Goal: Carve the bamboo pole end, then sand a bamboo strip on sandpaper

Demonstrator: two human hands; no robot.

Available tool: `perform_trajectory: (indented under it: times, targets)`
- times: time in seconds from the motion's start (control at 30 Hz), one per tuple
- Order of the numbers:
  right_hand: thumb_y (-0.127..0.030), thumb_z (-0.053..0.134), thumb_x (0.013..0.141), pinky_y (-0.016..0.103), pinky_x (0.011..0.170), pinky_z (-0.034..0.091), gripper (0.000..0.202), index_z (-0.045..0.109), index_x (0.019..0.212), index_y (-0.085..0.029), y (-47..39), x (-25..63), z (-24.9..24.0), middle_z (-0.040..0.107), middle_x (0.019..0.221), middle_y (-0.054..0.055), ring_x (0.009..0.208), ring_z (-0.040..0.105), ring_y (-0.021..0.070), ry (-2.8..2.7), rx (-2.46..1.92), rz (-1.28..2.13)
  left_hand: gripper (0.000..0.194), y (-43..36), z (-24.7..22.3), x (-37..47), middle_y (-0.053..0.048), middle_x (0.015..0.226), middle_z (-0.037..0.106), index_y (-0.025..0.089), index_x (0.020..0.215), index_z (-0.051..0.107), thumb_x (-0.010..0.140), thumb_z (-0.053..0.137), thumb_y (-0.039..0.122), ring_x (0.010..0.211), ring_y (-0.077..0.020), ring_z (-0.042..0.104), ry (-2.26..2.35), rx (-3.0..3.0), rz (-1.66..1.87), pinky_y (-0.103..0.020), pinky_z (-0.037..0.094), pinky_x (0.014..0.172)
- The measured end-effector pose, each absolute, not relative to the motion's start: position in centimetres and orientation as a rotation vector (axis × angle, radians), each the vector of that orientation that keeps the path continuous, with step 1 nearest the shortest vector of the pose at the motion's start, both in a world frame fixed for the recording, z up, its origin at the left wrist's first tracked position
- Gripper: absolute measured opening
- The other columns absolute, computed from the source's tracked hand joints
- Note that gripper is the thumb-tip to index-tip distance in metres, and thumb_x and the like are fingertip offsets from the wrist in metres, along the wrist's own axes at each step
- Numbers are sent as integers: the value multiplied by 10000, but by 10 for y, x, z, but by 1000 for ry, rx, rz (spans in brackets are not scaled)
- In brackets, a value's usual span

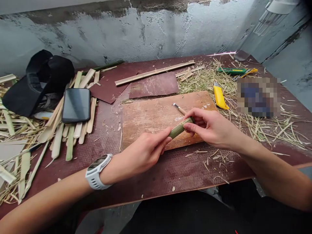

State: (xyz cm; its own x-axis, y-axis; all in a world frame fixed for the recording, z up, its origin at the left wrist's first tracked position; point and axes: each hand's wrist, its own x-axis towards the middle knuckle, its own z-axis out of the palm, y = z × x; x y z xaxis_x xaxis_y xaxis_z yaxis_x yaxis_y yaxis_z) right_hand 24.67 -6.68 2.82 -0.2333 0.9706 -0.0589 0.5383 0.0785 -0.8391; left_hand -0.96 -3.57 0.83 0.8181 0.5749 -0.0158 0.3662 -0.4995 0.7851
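Observation:
A short green piece of bamboo [177, 130] is held at a slant above the wooden board [146, 113]. My left hand [143, 149] is closed around its lower left end, thumb on top. At the upper right end, the thumb and fingers of my right hand [209, 126] pinch it. A small tool with a flat metal tip and light wooden handle [179, 109] points up and left from behind my right fingers; whether they hold it or it lies on the board, I cannot tell.
Bamboo strips [70, 139], a phone [76, 105] and a black cap [36, 81] are at left. Behind the board lie sandpaper sheets [154, 86] and a long strip [153, 73]. At right, a yellow cutter [220, 96] and green cutter [232, 71] rest among shavings [265, 131].

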Motion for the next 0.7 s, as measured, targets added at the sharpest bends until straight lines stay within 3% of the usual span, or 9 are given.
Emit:
perform_trajectory:
  times: [0.13,0.27,0.4,0.53,0.6,0.7]
  targets:
    - [-404,666,973,312,651,525,228,652,1042,-188,-72,242,27,726,801,32,723,689,178,-1768,-1550,1001,256,-36,5,-10,36,679,575,200,1192,609,1104,401,321,527,-102,439,704,2162,343,-247,338,560]
    - [-445,705,948,327,711,578,303,643,1075,-176,-65,243,19,725,825,38,767,720,188,-1646,-1430,1154,239,-34,6,-8,43,654,570,205,1109,631,1099,430,333,519,-93,453,742,2120,371,-229,365,554]
    - [-503,768,896,351,742,634,556,589,1287,-150,-55,242,14,749,946,65,773,755,193,-1461,-1356,1249,250,-30,13,-2,46,646,587,196,1000,626,1088,459,360,444,-64,476,787,1868,378,-185,390,461]
    - [-544,773,883,371,765,666,754,473,1454,-152,-57,235,17,737,1158,137,818,773,200,-1303,-1354,1277,183,-15,20,3,37,684,598,183,1075,607,1057,522,344,376,-59,480,851,1595,489,-167,372,327]
    - [-534,740,918,370,768,668,727,465,1468,-147,-63,227,19,737,1157,150,855,776,208,-1330,-1370,1345,165,-3,23,5,24,693,606,171,1085,617,1051,532,309,372,-60,482,890,1527,574,-170,376,306]
    - [-495,676,974,370,774,662,577,536,1400,-132,-81,205,19,759,1070,134,851,770,200,-1448,-1351,1587,153,15,28,11,5,718,621,166,955,607,1048,552,274,390,-46,482,955,1452,737,-163,374,318]
